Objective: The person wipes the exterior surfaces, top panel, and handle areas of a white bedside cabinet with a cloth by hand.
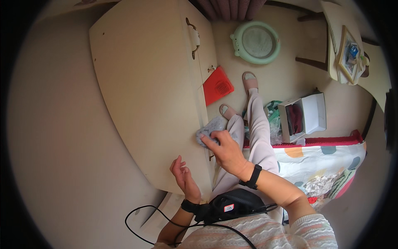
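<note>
My right hand [226, 150] grips a grey cloth [210, 130] at the front edge of a cream cabinet top [149, 93]. Part of the cloth hangs past that edge, over my lap. Left of it, my left hand [184, 178] is held palm up over the near end of the cabinet, fingers loosely curled, with nothing in it. A metal and ceramic handle [196, 38] shows on the cabinet's front near the far end. A red bag or folder [218, 87] bearing writing juts out from the front below a smaller handle.
A green basin [256, 42] lies on the floor ahead. To the right are an open box [314, 112] with dark red contents, plastic bags [273, 121], a bed with a patterned sheet [323, 158] and a chair holding a framed picture [349, 54]. A black cable [144, 206] loops beside my left arm.
</note>
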### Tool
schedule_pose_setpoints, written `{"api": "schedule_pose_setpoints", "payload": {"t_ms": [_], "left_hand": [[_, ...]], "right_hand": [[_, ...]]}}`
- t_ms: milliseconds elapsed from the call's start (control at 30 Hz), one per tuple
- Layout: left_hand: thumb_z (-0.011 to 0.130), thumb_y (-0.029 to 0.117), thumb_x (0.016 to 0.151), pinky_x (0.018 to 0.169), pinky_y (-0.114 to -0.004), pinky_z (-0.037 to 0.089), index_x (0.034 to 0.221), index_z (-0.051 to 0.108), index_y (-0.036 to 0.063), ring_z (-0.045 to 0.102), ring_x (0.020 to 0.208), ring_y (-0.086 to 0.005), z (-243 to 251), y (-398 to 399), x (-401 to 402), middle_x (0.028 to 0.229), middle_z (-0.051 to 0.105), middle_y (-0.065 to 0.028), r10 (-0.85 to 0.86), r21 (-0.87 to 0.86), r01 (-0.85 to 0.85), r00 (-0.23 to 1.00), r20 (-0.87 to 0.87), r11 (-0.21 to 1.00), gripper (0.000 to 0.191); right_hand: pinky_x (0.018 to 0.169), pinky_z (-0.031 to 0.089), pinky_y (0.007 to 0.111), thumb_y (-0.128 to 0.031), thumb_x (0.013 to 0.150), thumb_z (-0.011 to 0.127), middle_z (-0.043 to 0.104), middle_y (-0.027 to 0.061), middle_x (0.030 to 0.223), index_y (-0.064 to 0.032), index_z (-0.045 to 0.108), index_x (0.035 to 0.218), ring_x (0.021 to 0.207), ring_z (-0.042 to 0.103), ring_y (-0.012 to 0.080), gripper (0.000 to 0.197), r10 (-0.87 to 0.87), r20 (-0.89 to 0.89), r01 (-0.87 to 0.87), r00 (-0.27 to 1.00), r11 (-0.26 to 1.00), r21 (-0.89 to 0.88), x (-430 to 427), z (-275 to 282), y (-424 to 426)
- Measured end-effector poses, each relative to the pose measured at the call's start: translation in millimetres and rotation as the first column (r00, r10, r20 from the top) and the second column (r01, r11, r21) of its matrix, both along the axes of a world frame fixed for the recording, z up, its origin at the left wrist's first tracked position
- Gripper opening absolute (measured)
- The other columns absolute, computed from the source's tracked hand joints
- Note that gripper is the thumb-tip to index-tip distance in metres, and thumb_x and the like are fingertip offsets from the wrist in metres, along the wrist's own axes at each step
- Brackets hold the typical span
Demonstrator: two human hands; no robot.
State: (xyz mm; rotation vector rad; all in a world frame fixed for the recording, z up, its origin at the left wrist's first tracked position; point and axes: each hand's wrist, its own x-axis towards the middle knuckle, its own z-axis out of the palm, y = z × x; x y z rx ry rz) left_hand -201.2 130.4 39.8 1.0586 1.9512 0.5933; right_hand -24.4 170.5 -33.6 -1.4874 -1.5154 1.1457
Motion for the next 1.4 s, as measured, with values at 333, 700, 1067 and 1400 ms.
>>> {"api": "schedule_pose_setpoints", "payload": {"t_ms": [333,700,1067,1400], "left_hand": [[0.046,0.016,0.103,0.108,-0.035,0.032,0.143,0.047,0.0001,0.043,0.117,-0.0177,3.6,-3.4,-7.7,0.138,0.043,-0.006,0.076,0.053,-0.079,0.995,0.062,0.995,0.043],[0.047,0.015,0.102,0.108,-0.035,0.032,0.142,0.048,0.0007,0.043,0.116,-0.017,6.7,-7.0,-14.9,0.136,0.043,-0.0053,0.119,0.064,-0.127,0.986,0.113,0.99,0.043],[0.06,-0.001,0.095,0.087,-0.025,0.046,0.133,0.053,0.0009,0.055,0.091,-0.0106,10.2,-8.9,-9.4,0.102,0.06,-0.0036,0.138,0.024,-0.151,0.946,0.295,0.988,0.039],[0.064,-0.001,0.09,0.103,-0.038,0.048,0.145,0.04,-0.0006,0.056,0.116,-0.0233,26.8,1.1,5.4,0.137,0.045,-0.0142,0.068,0.102,-0.112,0.929,0.363,0.988,0.059]], "right_hand": [[0.073,0.052,0.037,-0.002,0.082,0.059,0.051,0.0124,0.098,-0.0069,0.054,0.139,0.091,0.055,0.0294,0.057,0.129,0.386,-0.137,0.914,0.991,-0.006,-5.5,18.3,30.3],[0.074,0.052,0.038,-0.001,0.082,0.058,0.051,0.0132,0.098,-0.0087,0.057,0.136,0.092,0.056,0.0302,0.054,0.127,0.375,-0.124,0.918,0.992,-0.03,-6.6,21.5,30.7],[0.073,0.052,0.04,0.001,0.081,0.059,0.053,0.0148,0.099,-0.0112,0.057,0.136,0.09,0.057,0.0323,0.056,0.115,0.373,-0.122,0.921,0.993,-0.004,-3.1,14.4,31.4],[0.08,0.049,0.047,0.011,0.078,0.056,0.053,0.0205,0.108,0.0004,0.054,0.131,0.094,0.056,0.0421,0.054,-0.222,0.319,0.264,0.921,0.96,-0.096,28.2,-13.7,49.9]]}}
